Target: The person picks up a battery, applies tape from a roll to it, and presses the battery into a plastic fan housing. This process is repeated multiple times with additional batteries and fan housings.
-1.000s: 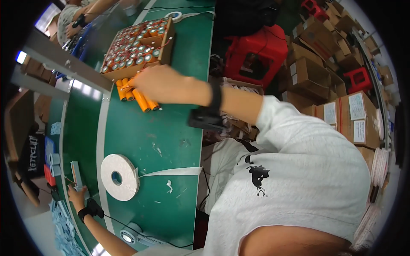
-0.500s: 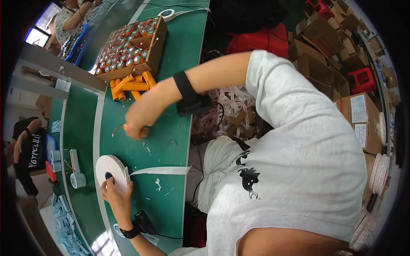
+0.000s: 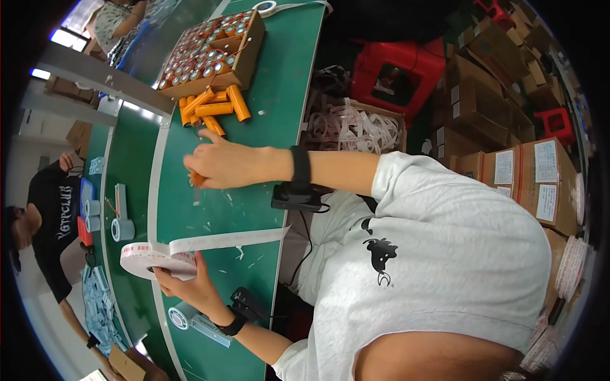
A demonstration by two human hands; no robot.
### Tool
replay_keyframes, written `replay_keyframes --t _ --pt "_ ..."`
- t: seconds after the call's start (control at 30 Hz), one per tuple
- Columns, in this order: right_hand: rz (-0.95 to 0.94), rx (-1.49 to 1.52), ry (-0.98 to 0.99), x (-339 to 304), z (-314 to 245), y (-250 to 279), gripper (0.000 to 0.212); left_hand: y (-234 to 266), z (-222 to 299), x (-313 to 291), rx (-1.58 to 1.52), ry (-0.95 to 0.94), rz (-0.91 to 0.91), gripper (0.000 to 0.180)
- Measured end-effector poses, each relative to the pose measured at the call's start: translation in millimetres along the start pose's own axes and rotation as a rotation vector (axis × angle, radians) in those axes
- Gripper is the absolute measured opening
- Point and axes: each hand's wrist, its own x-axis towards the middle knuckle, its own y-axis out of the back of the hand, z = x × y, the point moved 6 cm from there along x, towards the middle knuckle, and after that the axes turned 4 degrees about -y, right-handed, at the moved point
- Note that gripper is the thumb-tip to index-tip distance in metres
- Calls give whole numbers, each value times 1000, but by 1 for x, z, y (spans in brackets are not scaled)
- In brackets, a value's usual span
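My left hand (image 3: 190, 289) grips a large white roll of labels (image 3: 145, 254), its thumb on the near edge and fingers at the core. The roll is tilted, and a loose white strip (image 3: 229, 239) stretches from it to the table edge. Farther up the table, my right hand (image 3: 219, 166) is closed on an orange cylindrical battery (image 3: 197, 180), mostly hidden by the fingers. Several loose orange batteries (image 3: 215, 108) lie in a pile just beyond that hand. Behind them stands a cardboard box (image 3: 244, 54) filled with upright batteries and thin red wires.
Scraps of white film (image 3: 239, 252) dot the green table (image 3: 254, 209). A blue-and-white tape roll (image 3: 180, 315) lies near my left forearm. Beside the table is a carton of discarded strips (image 3: 356, 130) and a red stool (image 3: 406, 70). A co-worker in black (image 3: 51, 209) is across the table.
The label roll has been tipped over in my left hand, and its strip now rises from the roll's top. My right hand has turned, its index finger pointing out toward the pile. The whole view has shifted.
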Motion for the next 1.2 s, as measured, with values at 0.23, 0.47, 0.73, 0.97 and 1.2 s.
replay_keyframes --t 0.23,0.47,0.73,0.97,1.2 --pt "-443 1089 -558 -11 -55 -34 19 2 11 1 133 49 74 74" --pt "-693 884 -256 -46 -46 -32 20 17 -12 21 -285 39 123 67" --pt "-263 1089 -266 9 -68 -1 29 25 -7 7 -182 103 229 67" --pt "-115 1296 -303 38 -74 -66 29 14 15 11 205 -11 172 68" --pt "324 1482 -439 24 -79 -64 26 1 29 7 -62 67 323 53"
